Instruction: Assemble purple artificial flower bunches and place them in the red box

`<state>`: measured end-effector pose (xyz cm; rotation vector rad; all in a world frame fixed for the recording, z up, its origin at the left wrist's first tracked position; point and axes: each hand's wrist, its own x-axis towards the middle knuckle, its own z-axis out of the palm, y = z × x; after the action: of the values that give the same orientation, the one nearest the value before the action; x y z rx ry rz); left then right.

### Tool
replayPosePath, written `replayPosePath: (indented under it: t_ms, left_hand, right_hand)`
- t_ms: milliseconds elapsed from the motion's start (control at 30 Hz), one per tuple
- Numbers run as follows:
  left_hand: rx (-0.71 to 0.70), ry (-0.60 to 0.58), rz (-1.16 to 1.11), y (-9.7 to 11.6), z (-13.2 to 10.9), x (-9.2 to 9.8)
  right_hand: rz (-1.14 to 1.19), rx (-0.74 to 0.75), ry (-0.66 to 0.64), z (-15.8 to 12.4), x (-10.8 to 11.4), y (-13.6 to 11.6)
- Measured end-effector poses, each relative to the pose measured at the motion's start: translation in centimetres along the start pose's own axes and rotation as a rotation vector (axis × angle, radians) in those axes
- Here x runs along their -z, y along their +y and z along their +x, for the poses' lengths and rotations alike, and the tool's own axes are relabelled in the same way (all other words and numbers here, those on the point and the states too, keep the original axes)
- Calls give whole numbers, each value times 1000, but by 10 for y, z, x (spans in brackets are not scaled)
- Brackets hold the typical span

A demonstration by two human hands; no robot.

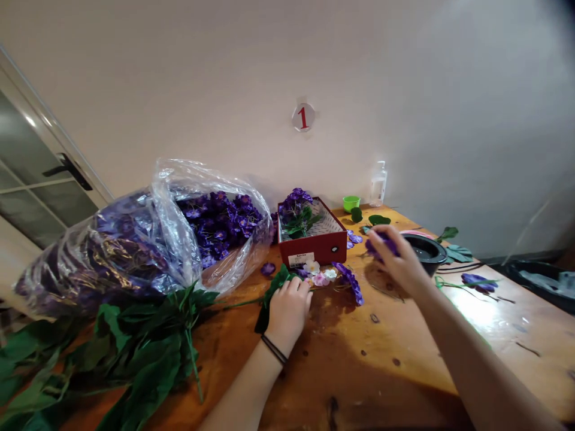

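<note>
My left hand (288, 306), with dark bands at the wrist, rests low over the table, fingers curled over a leafy artificial flower stem (245, 303). White and pink blossoms (320, 277) and a purple flower head (349, 282) lie just beyond its fingertips. Further right, my right hand (401, 260) is closed around a purple artificial flower (381, 246), slightly above the wood. That hand is a little blurred and hides part of the flower. A black round pot (426, 254) stands right behind it.
A clear plastic bag (179, 239) full of purple flowers lies at left, behind green leaf stems (148, 353). A red shoebox (312, 248) holds more flowers. Further back are a green cup (351, 203) and a pump bottle (378, 184). A loose purple flower (480, 282) lies right.
</note>
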<state>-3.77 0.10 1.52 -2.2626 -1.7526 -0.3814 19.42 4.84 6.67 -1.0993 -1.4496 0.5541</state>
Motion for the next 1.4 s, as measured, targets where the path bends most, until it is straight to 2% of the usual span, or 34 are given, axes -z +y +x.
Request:
replayPosePath:
  t_ms: [100, 167, 233, 300, 400, 533, 667, 1100, 1233, 1400]
  left_hand:
    - [13, 12, -44, -1, 0, 0]
    - [35, 21, -44, -1, 1, 1]
    - [51, -5, -57, -2, 1, 2]
    - [54, -48, -79, -4, 2, 3]
    - [51, -86, -103, -7, 2, 4]
    - [57, -75, -116, -9, 1, 5]
    - [61, -42, -108, -10, 1, 5]
    - [65, -66, -125, -11, 1, 3]
    - [126, -52, -79, -10, 0, 5]
    - [174, -95, -17, -11, 1, 8]
  right_hand:
    - [-199, -56, 66, 37, 42, 3]
    - [-495, -114, 132, 65, 71, 5]
    - [-772, -113, 42, 89, 92, 10]
    - [-992, -127, -156, 103, 102, 21]
    - [-1099, -150, -332, 105, 101, 43]
    - [-1161, -180, -379, 97, 93, 68]
    - [-1200, -189, -399, 97, 92, 81]
    - [-1210, -197, -430, 100, 92, 91]
    - [-1207, -194, -428, 100, 92, 91]
    - [-1216, -200, -417, 100, 92, 90]
